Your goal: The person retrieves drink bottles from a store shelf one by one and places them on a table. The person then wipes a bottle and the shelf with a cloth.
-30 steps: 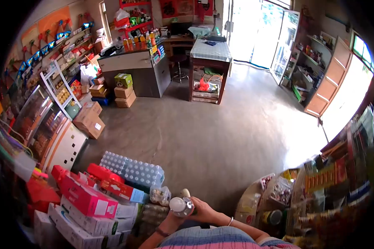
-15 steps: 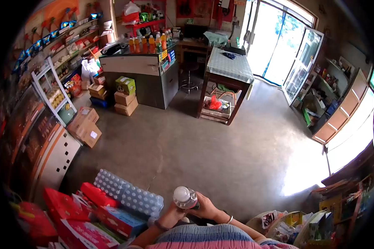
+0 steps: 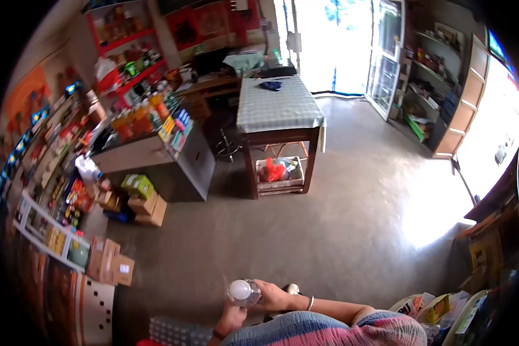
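A clear bottle with a white cap (image 3: 244, 292) is held upright in front of my body, seen from above in the lower middle of the view. My right hand (image 3: 273, 296) is closed around its right side. Below and to the left, my left hand (image 3: 232, 317) is closed on the lower part of the bottle, with most of its fingers hidden. What is inside the bottle I cannot make out.
Ahead stands a table with a checked cloth (image 3: 279, 106) and a basket (image 3: 297, 179) beneath. Left of it are a counter (image 3: 199, 164), cardboard boxes (image 3: 151, 209) and stocked shelves. A glass door (image 3: 383, 63) stands open at the back. Spotted packs (image 3: 176, 333) lie at lower left.
My view has turned right and tilted, so the table and counter appear further left. Both hands keep hold of the bottle. A shoe now shows beside my right hand.
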